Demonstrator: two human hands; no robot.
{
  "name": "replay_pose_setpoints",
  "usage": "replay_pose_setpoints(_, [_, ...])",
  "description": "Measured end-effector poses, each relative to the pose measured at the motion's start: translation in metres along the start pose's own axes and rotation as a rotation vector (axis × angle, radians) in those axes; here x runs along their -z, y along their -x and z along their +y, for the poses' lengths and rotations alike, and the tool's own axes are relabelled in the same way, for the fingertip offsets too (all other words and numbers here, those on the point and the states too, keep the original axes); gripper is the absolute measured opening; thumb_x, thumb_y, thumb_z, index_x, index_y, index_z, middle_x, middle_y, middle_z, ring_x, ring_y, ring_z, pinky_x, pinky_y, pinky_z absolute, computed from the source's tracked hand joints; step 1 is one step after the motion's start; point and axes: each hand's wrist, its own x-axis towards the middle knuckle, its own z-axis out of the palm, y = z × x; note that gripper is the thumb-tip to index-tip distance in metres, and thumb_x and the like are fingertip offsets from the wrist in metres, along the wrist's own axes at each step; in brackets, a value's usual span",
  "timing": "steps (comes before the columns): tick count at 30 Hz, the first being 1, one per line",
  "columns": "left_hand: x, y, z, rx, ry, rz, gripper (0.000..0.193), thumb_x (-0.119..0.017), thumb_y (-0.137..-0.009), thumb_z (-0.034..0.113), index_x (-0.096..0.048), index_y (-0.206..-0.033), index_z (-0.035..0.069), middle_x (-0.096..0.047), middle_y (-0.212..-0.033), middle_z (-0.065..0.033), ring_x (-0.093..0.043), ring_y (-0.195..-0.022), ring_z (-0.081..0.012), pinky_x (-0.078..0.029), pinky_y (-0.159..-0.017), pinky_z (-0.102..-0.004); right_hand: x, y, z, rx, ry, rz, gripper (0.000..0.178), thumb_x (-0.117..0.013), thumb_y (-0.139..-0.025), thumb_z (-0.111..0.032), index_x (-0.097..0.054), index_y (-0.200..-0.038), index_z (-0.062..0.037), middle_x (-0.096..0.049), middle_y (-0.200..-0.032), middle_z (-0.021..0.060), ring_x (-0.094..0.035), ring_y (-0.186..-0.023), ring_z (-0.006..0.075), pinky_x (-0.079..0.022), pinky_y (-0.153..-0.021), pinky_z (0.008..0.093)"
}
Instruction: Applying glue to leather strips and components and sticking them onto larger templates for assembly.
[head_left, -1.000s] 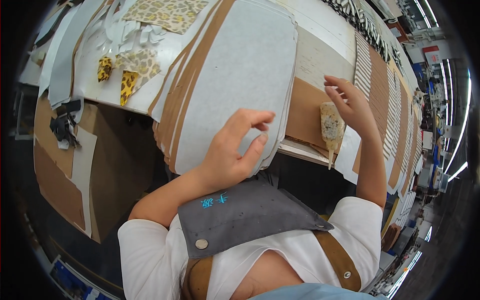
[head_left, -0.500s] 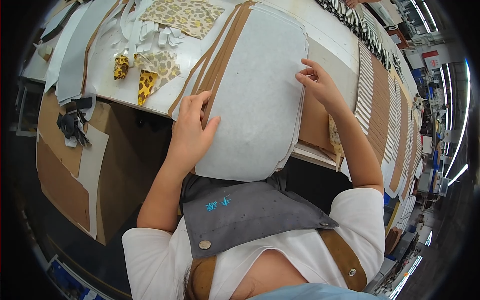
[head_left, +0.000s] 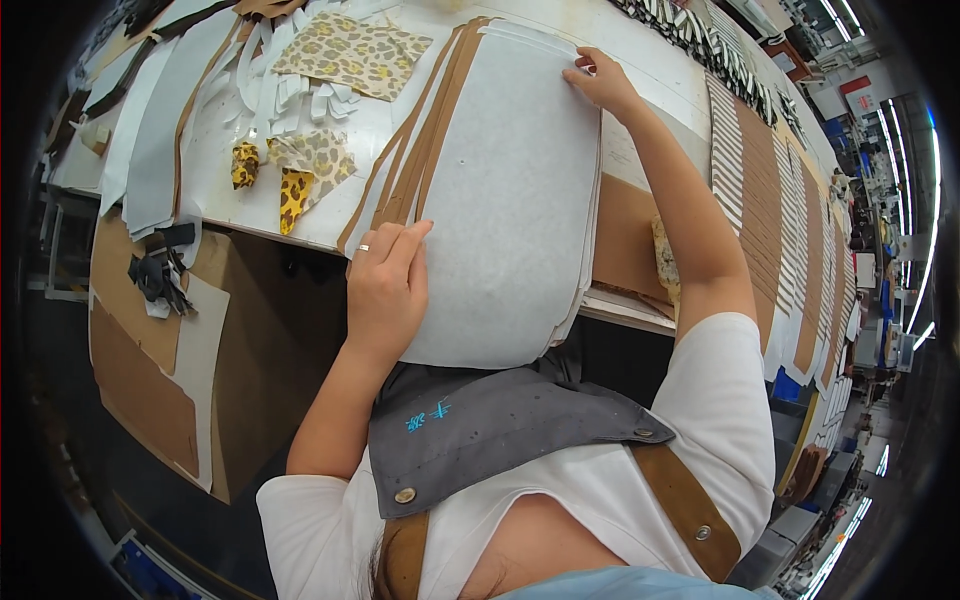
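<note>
Hands flat on a stack of white cut panels at the table's near edge.

Apron bib (head_left: pixel 500 440), grey with two snap buttons and tan straps, hangs nearest, just under the overhanging stack of white panels (head_left: pixel 510 200), which juts past the worktable (head_left: pixel 640 60) toward the body, likely so its edges can be squared. Left hand (head_left: pixel 385 285), a ring on one finger, lies open and flat on the stack's near left edge, apparently pinning the layers; it grips nothing. Right hand (head_left: pixel 600 82) reaches to the far right corner, fingertips narrowed on the top sheet's edge, seemingly lining it up. Three or so tan strips (head_left: pixel 415 160) show fanned under the stack's left side. Beyond, left: two leopard-print pieces (head_left: pixel 300 170), one larger leopard-print sheet (head_left: pixel 350 55), and loose white strips (head_left: pixel 265 75), too tangled to count.
</note>
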Motion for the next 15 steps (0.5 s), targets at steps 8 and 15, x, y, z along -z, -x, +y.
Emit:
replay_pose_setpoints(8, [0.000,0.008,-0.001,-0.011,-0.005,0.034,0.024,-0.060,-0.078,-0.001,-0.062,-0.101,0.004,-0.054,-0.085,-0.0065,-0.053,-0.080,-0.0246,-0.042,-0.071,-0.0357,0.009,-0.011,-0.003,-0.036,-0.125,-0.120,0.037,-0.065,-0.077,-0.017,-0.057,-0.109,-0.0014,-0.059,-0.093,0.0079,-0.056,-0.084,0.0169,-0.045,-0.074,0.0283])
replay_pose_setpoints(15, [-0.005,0.007,0.001,-0.126,-0.180,0.081,0.025,-0.058,-0.073,-0.003,-0.061,-0.096,0.004,-0.051,-0.082,-0.0069,-0.050,-0.074,-0.0240,-0.042,-0.069,-0.0350,0.061,0.005,-0.019,0.039,-0.328,-0.191,0.019,-0.060,-0.078,-0.004,-0.050,-0.094,-0.0058,-0.053,-0.080,0.0012,-0.045,-0.072,0.0074,-0.036,-0.062,0.0217])
